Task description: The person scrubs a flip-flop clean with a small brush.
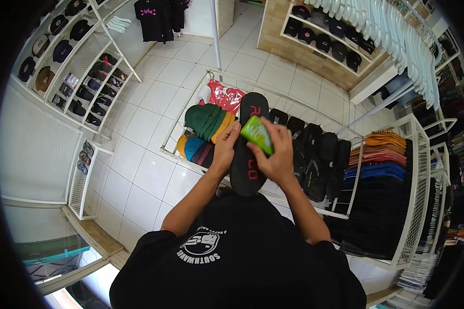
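In my left hand is a long black sandal sole with rounded ends and red lettering, held at its left edge. My right hand is closed around a small bright green pack with a lighter pattern. The pack lies over the middle of the sole and hides part of the lettering. I cannot make out whether it touches the sole. Just beyond my left hand are stacked green caps, a yellow cap and a red plastic-wrapped item.
Below my hands stands a white wire display table, with black bags on its right side. Folded clothes fill a rack at right. White hangers hang upper right. Cap shelves stand at left, on a tiled floor.
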Tool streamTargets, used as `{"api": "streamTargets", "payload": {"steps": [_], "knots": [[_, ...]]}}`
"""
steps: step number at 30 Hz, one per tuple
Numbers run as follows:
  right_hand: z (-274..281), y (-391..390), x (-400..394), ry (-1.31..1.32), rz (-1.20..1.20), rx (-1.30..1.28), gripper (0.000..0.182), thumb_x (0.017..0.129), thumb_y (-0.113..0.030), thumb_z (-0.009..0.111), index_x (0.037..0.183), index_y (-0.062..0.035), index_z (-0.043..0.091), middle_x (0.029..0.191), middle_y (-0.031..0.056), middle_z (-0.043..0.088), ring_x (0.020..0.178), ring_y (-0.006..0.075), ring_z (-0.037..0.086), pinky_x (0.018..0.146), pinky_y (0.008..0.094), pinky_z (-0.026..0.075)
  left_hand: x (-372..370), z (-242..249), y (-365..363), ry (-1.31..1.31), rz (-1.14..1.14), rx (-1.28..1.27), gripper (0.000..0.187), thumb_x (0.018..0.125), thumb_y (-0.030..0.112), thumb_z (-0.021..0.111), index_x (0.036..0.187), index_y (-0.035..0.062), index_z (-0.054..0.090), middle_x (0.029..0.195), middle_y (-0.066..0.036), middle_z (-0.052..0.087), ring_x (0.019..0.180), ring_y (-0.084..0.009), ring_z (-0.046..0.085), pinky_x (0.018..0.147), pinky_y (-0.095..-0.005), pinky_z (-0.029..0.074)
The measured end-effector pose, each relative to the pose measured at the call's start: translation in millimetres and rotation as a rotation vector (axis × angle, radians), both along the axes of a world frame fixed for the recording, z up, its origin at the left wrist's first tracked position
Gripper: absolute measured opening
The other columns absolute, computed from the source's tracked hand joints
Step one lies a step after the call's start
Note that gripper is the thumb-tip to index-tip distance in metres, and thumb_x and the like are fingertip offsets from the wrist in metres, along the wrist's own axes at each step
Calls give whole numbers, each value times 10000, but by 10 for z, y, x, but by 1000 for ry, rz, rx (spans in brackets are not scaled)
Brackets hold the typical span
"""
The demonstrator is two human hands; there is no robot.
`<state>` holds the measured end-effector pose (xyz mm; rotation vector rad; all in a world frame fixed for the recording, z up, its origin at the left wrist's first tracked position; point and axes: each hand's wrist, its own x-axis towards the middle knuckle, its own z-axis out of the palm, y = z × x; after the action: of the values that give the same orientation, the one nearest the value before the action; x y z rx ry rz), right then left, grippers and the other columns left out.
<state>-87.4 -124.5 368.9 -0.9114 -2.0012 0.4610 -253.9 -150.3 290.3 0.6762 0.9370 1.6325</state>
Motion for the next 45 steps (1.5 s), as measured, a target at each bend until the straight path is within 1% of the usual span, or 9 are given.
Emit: {"api": "streamTargets", "payload": {"steps": [3, 15, 21, 24, 28, 33, 37, 41, 45], "knots": [[-33, -144, 85, -64, 231, -22, 670, 787, -246, 872, 1394, -75, 646, 1111, 148, 620, 1014, 350, 571, 924, 439, 488, -41, -17, 2, 22, 78, -31, 397, 1089, 288, 618, 1302, -39, 691, 1140, -16, 711, 996, -50, 619, 903, -210, 484], [-112, -35, 33, -12, 1, -145, 659, 788, -240, 883, 1372, -45, 649, 1145, 156, 636, 1045, 346, 579, 946, 432, 485, 4, 82, 47, 56, 50, -60, 265, 1054, 253, 676, 1023, 6, 769, 928, 33, 711, 795, -14, 600, 709, -205, 475], [-112, -225, 125, -153, 362, -96, 685, 779, -230, 882, 1398, -64, 642, 1120, 161, 619, 1037, 344, 573, 927, 433, 497, -21, 278, 189, -7, 220, -166, 320, 1038, 271, 704, 844, 23, 760, 771, 75, 609, 672, -11, 441, 587, -216, 354], [-201, 12, 57, -88, 59, -114, 684, 777, -222, 877, 1400, -66, 639, 1141, 160, 616, 1048, 346, 577, 936, 425, 496, -53, 35, 241, 188, 281, -100, 305, 1040, 258, 700, 912, -7, 782, 787, 67, 638, 697, -15, 481, 610, -211, 392], [-183, -298, 121, -145, 430, -136, 673, 784, -208, 866, 1403, -77, 638, 1157, 160, 620, 1093, 351, 584, 978, 427, 492, -29, 187, 248, 182, 369, -117, 324, 1045, 243, 690, 954, -52, 786, 787, 75, 637, 709, -11, 476, 621, -207, 393], [-375, -29, 140, -110, 56, -161, 679, 794, -243, 868, 1408, -73, 633, 1164, 165, 628, 1072, 348, 575, 928, 433, 501, -99, -52, 271, 272, 404, -108, 316, 1056, 229, 669, 917, -32, 779, 757, 85, 612, 684, -8, 454, 597, -212, 375], [-340, -302, 154, -160, 332, -130, 685, 798, -243, 858, 1415, -58, 625, 1161, 171, 635, 1085, 353, 578, 959, 423, 503, -93, 30, 268, 216, 432, -129, 328, 1057, 237, 669, 889, -28, 766, 750, 85, 599, 683, -8, 442, 592, -223, 366], [-395, -76, 210, -124, 4, -145, 617, 827, -208, 826, 1388, -46, 627, 1161, 172, 626, 1043, 353, 573, 906, 442, 493, -63, -15, 259, 145, 446, -107, 322, 1057, 241, 669, 903, -23, 771, 760, 84, 601, 689, -7, 440, 594, -222, 359], [-388, -377, 221, -142, 309, -107, 727, 759, -174, 855, 1430, -53, 600, 1156, 174, 619, 1077, 367, 574, 973, 448, 489, -192, -169, 272, 203, 477, -135, 323, 1069, 250, 650, 935, -15, 775, 834, 45, 670, 731, -22, 521, 651, -214, 420]]}}
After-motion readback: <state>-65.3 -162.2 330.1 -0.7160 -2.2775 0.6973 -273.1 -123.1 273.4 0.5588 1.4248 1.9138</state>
